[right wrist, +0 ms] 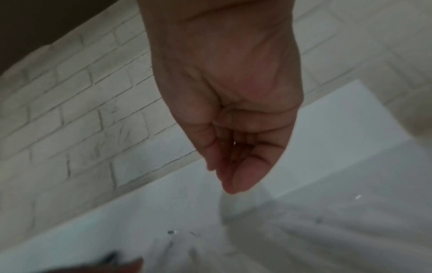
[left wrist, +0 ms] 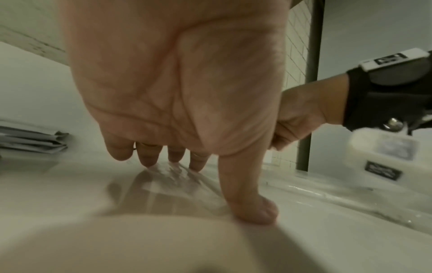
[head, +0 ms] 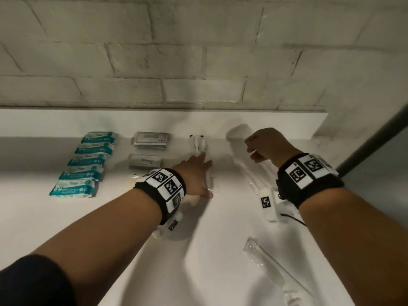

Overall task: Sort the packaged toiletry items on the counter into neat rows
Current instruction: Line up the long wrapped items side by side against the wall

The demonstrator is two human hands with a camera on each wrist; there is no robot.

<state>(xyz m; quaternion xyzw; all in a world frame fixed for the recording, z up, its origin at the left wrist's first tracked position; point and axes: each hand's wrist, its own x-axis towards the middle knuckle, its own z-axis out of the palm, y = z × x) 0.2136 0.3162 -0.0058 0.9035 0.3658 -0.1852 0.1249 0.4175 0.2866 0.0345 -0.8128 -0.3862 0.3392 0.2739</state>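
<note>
The lower grey packet [head: 144, 164] is partly covered by the left wrist band [head: 164, 188]. Print on the teal packets [head: 87, 162] is too small to be read. The clear wrapper [head: 209, 173] under the left hand [head: 194, 173] is largely hidden. The near wrapped item [head: 273, 268] is cut off at the lower edge. The right wrist view is blurred; whether anything is held in the right hand [right wrist: 233, 129] cannot be told.

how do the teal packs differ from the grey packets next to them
The teal packs are teal and white; the grey packets are silver-grey with a pale label. The teal packs number five, in one slanted row, each overlapping the next; fewer grey packets show, in two groups, the nearer group partly hidden by the left wrist. Both are flat sealed packs lying on the white counter, already sorted, with neither hand on them.
</note>
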